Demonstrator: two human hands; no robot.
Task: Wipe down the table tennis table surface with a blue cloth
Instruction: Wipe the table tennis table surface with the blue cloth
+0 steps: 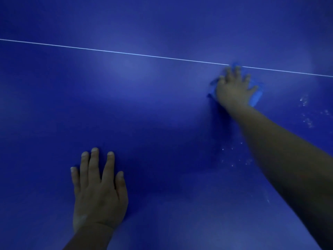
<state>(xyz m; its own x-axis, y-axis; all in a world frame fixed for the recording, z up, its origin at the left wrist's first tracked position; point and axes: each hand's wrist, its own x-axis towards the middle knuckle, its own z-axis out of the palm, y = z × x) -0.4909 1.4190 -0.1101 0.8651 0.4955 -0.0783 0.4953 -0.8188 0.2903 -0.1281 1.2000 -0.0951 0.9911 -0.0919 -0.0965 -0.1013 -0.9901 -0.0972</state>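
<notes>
On one table (144, 114), two hands: right hand (234, 89) presses one cloth (256, 96) (blurred).

A deep blue table (162, 123) fills the view in dim light. A thin white line (126, 53) crosses it, sloping down to the right. Soft pale glare lies on both sides of the line; small white specks (306, 112) dot the surface below the line's right end

Two hands (98, 192) (234, 87), one blue cloth (256, 95), one table (144, 114), one white line (126, 53).
</notes>
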